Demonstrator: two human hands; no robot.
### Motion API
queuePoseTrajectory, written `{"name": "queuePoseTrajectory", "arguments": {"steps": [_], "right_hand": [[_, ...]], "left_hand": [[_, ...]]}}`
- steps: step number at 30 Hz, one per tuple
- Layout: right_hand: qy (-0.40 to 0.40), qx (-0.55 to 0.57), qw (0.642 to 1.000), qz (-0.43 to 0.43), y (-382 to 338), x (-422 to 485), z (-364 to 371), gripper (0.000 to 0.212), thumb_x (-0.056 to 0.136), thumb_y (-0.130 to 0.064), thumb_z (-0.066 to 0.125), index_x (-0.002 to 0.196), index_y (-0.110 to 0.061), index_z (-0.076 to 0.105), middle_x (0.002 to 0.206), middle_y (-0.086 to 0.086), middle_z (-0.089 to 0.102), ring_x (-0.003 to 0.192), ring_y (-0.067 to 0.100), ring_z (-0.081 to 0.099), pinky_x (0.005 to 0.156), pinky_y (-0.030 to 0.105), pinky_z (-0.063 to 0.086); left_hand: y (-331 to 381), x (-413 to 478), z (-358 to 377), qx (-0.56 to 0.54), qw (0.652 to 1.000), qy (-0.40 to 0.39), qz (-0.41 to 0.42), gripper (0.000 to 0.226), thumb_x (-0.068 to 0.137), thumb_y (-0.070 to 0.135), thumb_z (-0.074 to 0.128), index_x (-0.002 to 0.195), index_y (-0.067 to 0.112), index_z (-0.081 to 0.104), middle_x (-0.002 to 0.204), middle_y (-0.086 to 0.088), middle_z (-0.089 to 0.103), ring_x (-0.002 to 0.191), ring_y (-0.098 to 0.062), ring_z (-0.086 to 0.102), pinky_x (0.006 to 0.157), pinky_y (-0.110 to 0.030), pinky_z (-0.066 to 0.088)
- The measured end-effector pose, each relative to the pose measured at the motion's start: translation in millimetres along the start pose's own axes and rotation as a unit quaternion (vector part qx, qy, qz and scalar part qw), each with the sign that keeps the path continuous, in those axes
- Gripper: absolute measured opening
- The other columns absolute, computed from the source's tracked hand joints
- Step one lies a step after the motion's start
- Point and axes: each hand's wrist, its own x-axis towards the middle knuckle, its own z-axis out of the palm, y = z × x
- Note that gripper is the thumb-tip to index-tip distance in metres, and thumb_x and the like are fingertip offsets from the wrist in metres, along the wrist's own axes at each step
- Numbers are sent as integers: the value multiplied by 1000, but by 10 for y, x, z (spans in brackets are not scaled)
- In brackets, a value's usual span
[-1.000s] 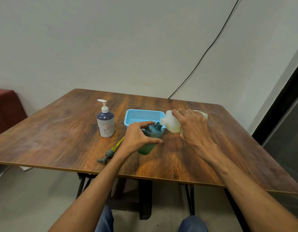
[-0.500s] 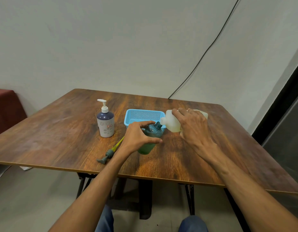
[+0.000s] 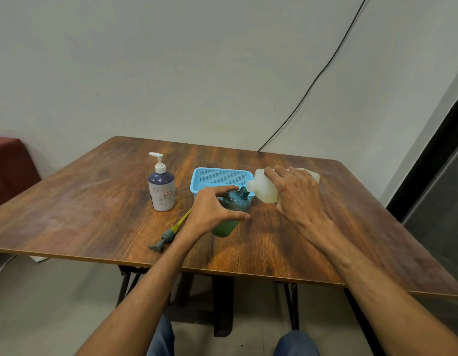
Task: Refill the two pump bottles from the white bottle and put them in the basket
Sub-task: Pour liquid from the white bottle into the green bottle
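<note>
left hand (image 3: 212, 210) holds the green bottle (image 3: 233, 209), right hand (image 3: 297, 194) holds the white bottle (image 3: 264, 188) tipped into it; basket (image 3: 217, 173) empty, purple bottle (image 3: 161, 191) waits.

A pump bottle (image 3: 161, 191) stands left of the basket (image 3: 217, 171), an open bottle (image 3: 231, 214) just before it.

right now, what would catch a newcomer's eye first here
Mid-table, the right hand tips the white bottle, its mouth at the open neck of the green bottle that the left hand grips. A blue basket sits just behind them. To their left stands a second pump bottle, and a loose pump lies near the front edge.
</note>
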Motion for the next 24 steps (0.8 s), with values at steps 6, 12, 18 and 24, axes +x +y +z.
{"name": "queuePoseTrajectory", "arguments": {"steps": [6,12,18,24], "right_hand": [[4,-1,1000,-3,6,-8,11,76,60,-15,88,128,-19,53,122,8,66,99,34,63,85,46,51],[12,-8,1000,-4,8,-11,31,76,60,-15,88,127,-18,54,121,9,66,97,34,64,84,46,51],[10,2,1000,7,-21,-43,46,76,63,-16,86,131,-19,52,122,7,65,98,31,64,84,44,51],[28,33,999,34,-108,-109,36,74,61,-20,87,128,-20,56,111,5,71,85,27,67,68,34,50]], "left_hand": [[15,-6,9,-2,1000,1,-2,79,60,36,94,132,24,63,137,1,62,113,-6,53,95,-28,53],[-6,-8,18,-1,1000,-1,-1,79,60,37,94,132,24,64,138,2,61,114,-6,53,94,-25,52],[-13,-19,15,-12,1000,-1,-2,78,60,37,94,131,24,65,137,5,61,113,-5,53,91,-23,52],[-24,-63,-7,-52,999,-2,-10,73,60,33,94,127,28,65,122,16,61,104,6,55,81,-10,50]]}}
